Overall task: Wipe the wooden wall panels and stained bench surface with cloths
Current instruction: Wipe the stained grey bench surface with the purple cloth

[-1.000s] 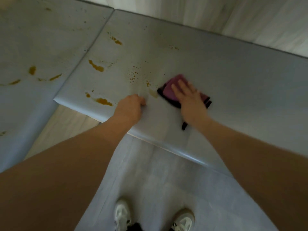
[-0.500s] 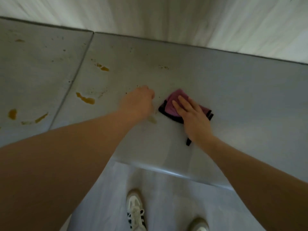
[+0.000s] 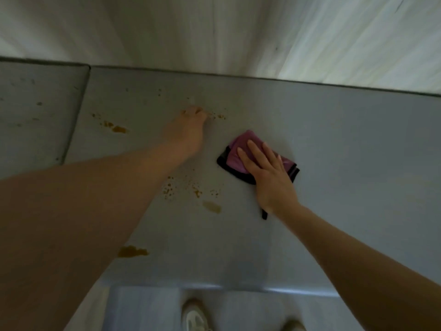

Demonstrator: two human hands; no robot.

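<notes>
A grey bench surface (image 3: 346, 168) runs across the view, marked with brown stains (image 3: 132, 251) and small spatter (image 3: 170, 188). My right hand (image 3: 267, 173) lies flat with fingers spread on a folded pink cloth with black edging (image 3: 235, 158), pressing it onto the bench. My left hand (image 3: 188, 130) reaches further back on the bench, fingers curled with the tips near spatter (image 3: 218, 115); I cannot tell whether it holds anything. Pale wooden wall panels (image 3: 238, 32) rise behind the bench.
A second bench section (image 3: 35, 115) joins on the left along a seam, with faint marks. The bench's front edge (image 3: 238, 289) runs below my arms. My two pale shoes (image 3: 194, 317) stand on the grey floor beneath it.
My left hand has slid away from the front edge toward the wall. The right hand stays on the pink cloth. The view has tilted up, showing more wall.
</notes>
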